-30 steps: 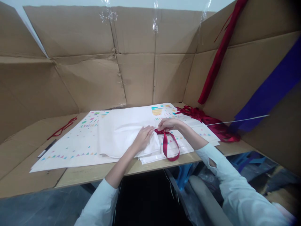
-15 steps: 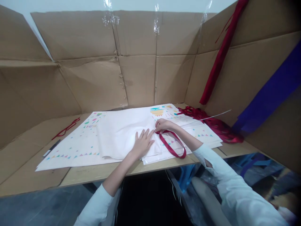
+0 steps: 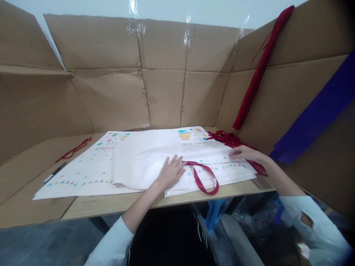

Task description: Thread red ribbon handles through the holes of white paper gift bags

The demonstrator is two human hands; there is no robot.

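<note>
My left hand (image 3: 172, 173) lies flat, fingers stretched, on a folded white sheet (image 3: 144, 155). At its fingertips a dark red ribbon (image 3: 198, 181) comes out by the sheet's edge and curves in a loop toward the table's front. My right hand (image 3: 244, 152) is at the right end of the white printed sheets (image 3: 230, 173), with thumb and fingers curled together low over them. Whatever is between those fingers is too small to make out. Colourful birthday lettering, small triangles and dots decorate the sheets.
Behind the right hand lies a heap of dark red ribbons (image 3: 227, 137). A thin red cord (image 3: 73, 149) and a dark pen (image 3: 54, 172) are at the left. Cardboard walls (image 3: 163, 96) enclose the table, with red (image 3: 263, 70) and purple (image 3: 313, 111) strips hanging at the right.
My right hand has moved right, away from the ribbon's end by my left hand. The thin pale rod that stuck out at the right no longer shows there. My left hand stays flat.
</note>
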